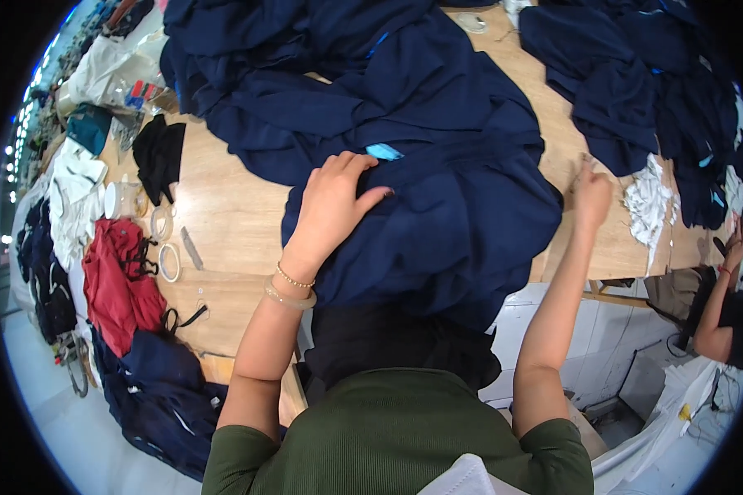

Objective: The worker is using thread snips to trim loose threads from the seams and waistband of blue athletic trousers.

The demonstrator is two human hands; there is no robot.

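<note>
A navy blue garment (437,206) with a gathered band lies before me, its lower part hanging over the table's front edge. My left hand (334,198) rests on it with fingers stretched and thumb apart, beside a small light blue tag (385,152). Right of the garment, my right hand (593,194) is closed just over the tabletop. Whatever its fingers may hold is too small to make out. Close to that hand lie another navy garment (615,115) and a crumpled heap of white scraps (650,205).
More navy garments (305,49) are heaped at the back of the wooden table (231,198). On the left are a red garment (124,280), a black cloth piece (158,153), tape rolls (169,262) and a narrow grey blade-like strip (191,247). Another person's arm (718,305) shows at far right.
</note>
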